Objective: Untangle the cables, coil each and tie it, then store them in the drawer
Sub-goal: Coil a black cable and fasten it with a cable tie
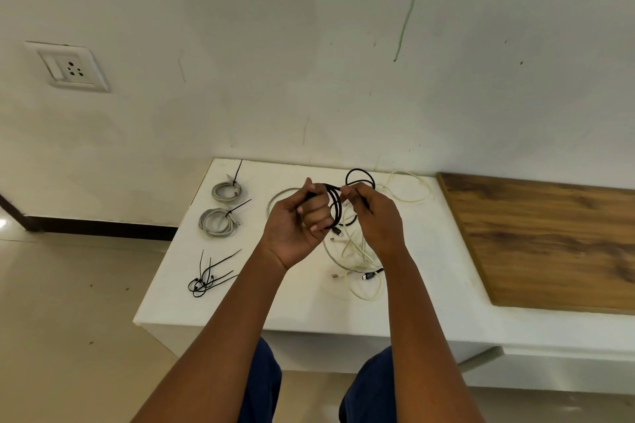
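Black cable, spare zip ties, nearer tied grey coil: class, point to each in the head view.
Black cable [335, 204]: head view, on the loops held between both hands.
Spare zip ties [209, 275]: head view, middle of the loose bunch.
Nearer tied grey coil [211, 224]: head view, its left loops.

White wall [309, 45] (scuffed), beige tiled floor [68, 302]

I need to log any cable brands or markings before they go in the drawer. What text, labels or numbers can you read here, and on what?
None can be read in the head view.
Black cable held in the left hand and right hand: no print visible.
Two tied grey coils: no labels.
Loose white cables, their plugs too small to show any marking.
Wall socket: no lettering visible.
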`<action>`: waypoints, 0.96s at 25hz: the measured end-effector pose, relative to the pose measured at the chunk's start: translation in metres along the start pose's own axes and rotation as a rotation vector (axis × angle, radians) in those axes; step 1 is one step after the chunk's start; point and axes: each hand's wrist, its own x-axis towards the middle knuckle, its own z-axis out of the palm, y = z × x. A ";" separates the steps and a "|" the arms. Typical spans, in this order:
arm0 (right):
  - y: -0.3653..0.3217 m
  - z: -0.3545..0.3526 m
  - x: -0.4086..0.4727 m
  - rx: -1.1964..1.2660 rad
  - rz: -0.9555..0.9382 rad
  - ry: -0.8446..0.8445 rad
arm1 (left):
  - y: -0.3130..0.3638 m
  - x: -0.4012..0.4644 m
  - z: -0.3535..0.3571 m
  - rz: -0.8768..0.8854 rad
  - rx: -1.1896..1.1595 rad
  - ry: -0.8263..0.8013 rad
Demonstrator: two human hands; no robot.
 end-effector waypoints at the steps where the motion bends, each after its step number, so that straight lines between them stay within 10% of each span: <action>1: 0.001 0.000 0.000 0.022 -0.008 -0.007 | 0.002 -0.001 0.000 0.019 -0.075 -0.028; 7: 0.007 -0.007 -0.003 -0.052 0.042 -0.058 | 0.024 -0.008 -0.003 0.343 -0.392 -0.061; 13: 0.013 -0.013 -0.003 -0.159 0.032 -0.194 | 0.035 -0.006 -0.017 0.611 -0.339 0.394; 24: -0.007 -0.003 -0.004 0.012 -0.071 -0.328 | 0.024 0.003 -0.025 0.557 0.097 0.744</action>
